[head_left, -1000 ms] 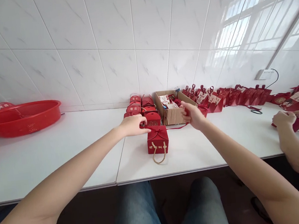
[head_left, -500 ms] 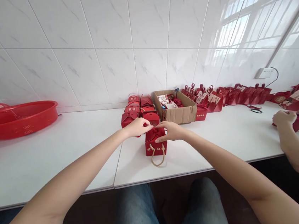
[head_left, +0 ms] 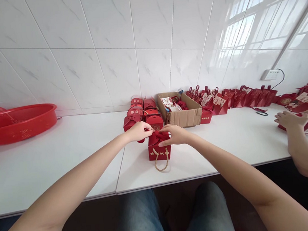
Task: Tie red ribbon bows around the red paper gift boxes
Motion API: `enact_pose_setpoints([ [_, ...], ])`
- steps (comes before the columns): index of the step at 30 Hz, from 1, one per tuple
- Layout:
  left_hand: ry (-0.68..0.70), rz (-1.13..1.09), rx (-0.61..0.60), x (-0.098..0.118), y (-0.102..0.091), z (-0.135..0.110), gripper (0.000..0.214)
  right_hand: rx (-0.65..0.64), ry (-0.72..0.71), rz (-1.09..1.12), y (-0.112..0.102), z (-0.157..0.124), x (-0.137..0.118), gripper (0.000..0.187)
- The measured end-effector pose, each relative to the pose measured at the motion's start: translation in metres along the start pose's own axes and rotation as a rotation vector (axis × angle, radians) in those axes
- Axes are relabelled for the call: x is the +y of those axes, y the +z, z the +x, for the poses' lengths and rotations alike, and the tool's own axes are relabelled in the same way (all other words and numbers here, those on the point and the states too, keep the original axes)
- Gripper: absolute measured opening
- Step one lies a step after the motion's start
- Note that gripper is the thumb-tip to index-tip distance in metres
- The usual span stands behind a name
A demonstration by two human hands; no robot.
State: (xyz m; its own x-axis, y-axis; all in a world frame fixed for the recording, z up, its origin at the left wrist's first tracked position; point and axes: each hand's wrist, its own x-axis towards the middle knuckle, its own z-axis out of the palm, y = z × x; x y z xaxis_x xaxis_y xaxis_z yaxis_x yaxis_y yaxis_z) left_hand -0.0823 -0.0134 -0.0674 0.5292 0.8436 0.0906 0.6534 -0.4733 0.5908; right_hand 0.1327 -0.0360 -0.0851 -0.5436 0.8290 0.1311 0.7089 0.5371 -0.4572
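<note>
A red gift box (head_left: 160,153) with gold characters stands on the white table in front of me, its rope handle (head_left: 162,169) hanging down the near side. On its top lies a dark red ribbon (head_left: 158,136) tied in a bow. My left hand (head_left: 139,131) pinches the ribbon at the bow's left side, fingers pressed together. My right hand (head_left: 174,135) is closed on the ribbon at the right, its thumb low against the box's upper edge. The fingertips partly cover the bow's ends.
Several red boxes (head_left: 154,120) stand behind, beside a cardboard box (head_left: 184,117) of cards and ribbons. A red basin (head_left: 20,124) sits at the left. Rows of red boxes (head_left: 240,97) line the wall. At the right, another person's hands (head_left: 292,119) work on a red box.
My left hand has shifted slightly left and down, and the bow shows more clearly between my hands. The other person's near hand has opened out over their box.
</note>
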Motion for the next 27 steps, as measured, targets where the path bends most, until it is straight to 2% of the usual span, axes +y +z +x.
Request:
enact_pose_setpoints([
  [3, 0.016, 0.023, 0.013, 0.000, -0.001, -0.002, 0.024, 0.022, -0.001, 0.045, 0.003, 0.000, 0.002, 0.060],
  [5, 0.026, 0.034, 0.021, 0.001, -0.003, -0.003, 0.027, 0.095, 0.011, 0.114, 0.003, 0.000, 0.003, 0.066],
  [7, 0.034, 0.042, 0.018, 0.001, -0.004, -0.003, 0.029, 0.206, 0.042, 0.167, -0.002, 0.000, 0.005, 0.065],
  [9, 0.042, 0.051, 0.009, 0.001, -0.005, -0.003, 0.031, 0.354, 0.085, 0.239, -0.011, -0.001, 0.006, 0.055],
  [12, 0.062, 0.068, -0.001, 0.000, -0.004, -0.004, 0.029, 0.607, 0.163, 0.452, -0.029, -0.004, 0.008, 0.047],
  [14, 0.082, 0.076, -0.010, 0.000, -0.002, -0.004, 0.027, 0.698, 0.206, 0.560, -0.038, -0.008, 0.009, 0.045],
  [17, 0.122, 0.086, -0.023, 0.002, 0.003, -0.003, 0.022, 0.689, 0.225, 0.540, -0.040, -0.014, 0.015, 0.044],
  [21, 0.158, 0.107, -0.033, 0.004, 0.007, -0.001, 0.022, 0.674, 0.254, 0.503, -0.026, -0.022, 0.029, 0.045],
  [24, 0.166, 0.115, -0.029, 0.003, 0.010, -0.003, 0.025, 0.682, 0.295, 0.567, -0.014, -0.027, 0.039, 0.046],
  [27, 0.134, 0.117, 0.018, -0.002, 0.010, -0.008, 0.030, 0.656, 0.302, 0.708, -0.007, -0.031, 0.045, 0.039],
])
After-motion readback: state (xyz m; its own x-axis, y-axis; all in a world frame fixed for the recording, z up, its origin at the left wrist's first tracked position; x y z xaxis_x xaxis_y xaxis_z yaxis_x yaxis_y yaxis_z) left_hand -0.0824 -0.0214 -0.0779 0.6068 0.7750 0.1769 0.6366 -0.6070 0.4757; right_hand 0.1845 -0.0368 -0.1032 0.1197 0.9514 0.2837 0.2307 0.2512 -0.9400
